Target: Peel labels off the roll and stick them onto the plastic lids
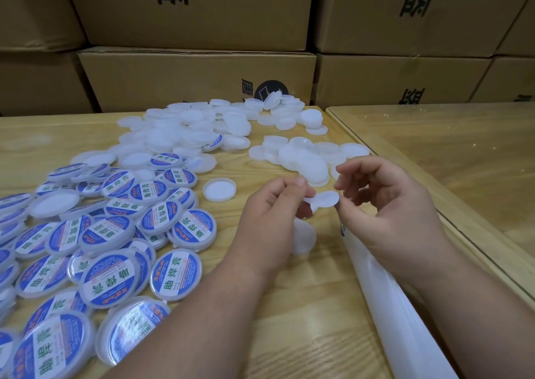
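Stacked brown cardboard boxes (197, 77) with black printed characters fill the background. Light wooden table (312, 306) in front, a second glass-topped table (451, 144) just beside it at right.

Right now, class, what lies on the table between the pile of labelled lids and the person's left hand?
In the head view, one unlabelled white lid lies alone, open side up, between the labelled lids and the left hand; otherwise bare wooden table.

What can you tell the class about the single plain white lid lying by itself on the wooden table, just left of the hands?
The single plain white round plastic lid lies flat on the light wooden table, open side up, so its raised rim rings a smooth inner face. It looks like slightly translucent plastic and shows no label. It sits apart, between the pile of blue-labelled lids and the left hand; nothing touches it.
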Available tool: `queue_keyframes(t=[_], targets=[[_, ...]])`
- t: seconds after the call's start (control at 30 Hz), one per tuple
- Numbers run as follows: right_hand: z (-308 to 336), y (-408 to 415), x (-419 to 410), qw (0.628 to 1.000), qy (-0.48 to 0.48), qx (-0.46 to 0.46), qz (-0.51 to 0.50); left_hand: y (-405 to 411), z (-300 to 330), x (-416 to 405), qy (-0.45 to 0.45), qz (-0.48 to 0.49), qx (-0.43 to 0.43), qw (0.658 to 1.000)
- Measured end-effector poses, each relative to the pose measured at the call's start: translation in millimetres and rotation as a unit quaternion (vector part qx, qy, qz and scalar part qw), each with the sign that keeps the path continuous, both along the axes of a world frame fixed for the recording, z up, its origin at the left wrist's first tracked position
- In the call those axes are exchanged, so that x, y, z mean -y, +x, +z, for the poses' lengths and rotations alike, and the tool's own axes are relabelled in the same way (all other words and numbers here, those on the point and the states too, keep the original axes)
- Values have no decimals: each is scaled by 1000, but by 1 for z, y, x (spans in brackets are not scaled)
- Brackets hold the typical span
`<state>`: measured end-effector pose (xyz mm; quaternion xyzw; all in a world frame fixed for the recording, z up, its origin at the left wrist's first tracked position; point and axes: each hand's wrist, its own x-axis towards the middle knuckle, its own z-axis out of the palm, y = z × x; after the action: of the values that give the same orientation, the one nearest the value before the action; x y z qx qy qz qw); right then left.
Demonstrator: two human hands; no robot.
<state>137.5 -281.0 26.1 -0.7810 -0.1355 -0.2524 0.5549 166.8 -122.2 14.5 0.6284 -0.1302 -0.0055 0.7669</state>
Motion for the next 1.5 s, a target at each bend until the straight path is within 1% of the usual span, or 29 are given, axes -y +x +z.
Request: queue_keyframes(t=[0.17,0.3,0.33,0.37,0.4,0.43,0.47,0.5,0.53,0.57,0.67,0.7,0.77,0.93,1.07,1.13,1.23,1.33,1.43,1.5], targets=[[0,0,-1,1000,14,4,13,3,-3,0,1,-13,23,1000],[-1,3,-1,997,80,-7,14,1,-4,1,-12,-8,21,1000],[-2,4,0,995,96,-10,11,-1,-5,1,3,4,23,1000],[-2,4,1,994,108,-13,5,-2,-6,2,43,19,32,998],[-2,5,2,993,116,-14,0,-4,-6,2,114,39,53,991],[-3,5,4,992,122,-16,-5,-5,-7,3,209,65,86,972],[-4,6,5,992,127,-19,-8,-7,-7,3,310,92,127,938],[-5,6,6,991,129,-23,-10,-9,-7,4,393,115,161,898],[-6,7,7,991,130,-28,-14,-11,-7,4,448,132,175,866],[-7,8,8,991,130,-33,-19,-12,-7,4,485,142,167,846],[-9,10,9,989,135,-49,-39,-14,-11,4,559,151,118,807],[-10,11,8,987,142,-55,-45,-14,-12,3,575,152,106,797],[-10,12,8,983,162,-63,-63,-14,-12,3,588,160,91,787],[-11,15,10,971,197,-88,-103,-15,-12,5,590,152,95,787],[-11,15,9,966,210,-107,-108,-17,-12,4,597,157,90,781],[-11,15,8,965,214,-110,-107,-17,-14,4,590,147,95,788],[-10,15,8,964,215,-113,-104,-14,-14,4,557,137,83,815],[-9,14,7,964,218,-116,-99,-9,-14,2,502,113,83,853],[-8,13,6,964,222,-117,-93,-3,-15,1,454,56,139,878],[-7,13,6,964,223,-119,-88,-2,-14,1,399,36,158,903]])
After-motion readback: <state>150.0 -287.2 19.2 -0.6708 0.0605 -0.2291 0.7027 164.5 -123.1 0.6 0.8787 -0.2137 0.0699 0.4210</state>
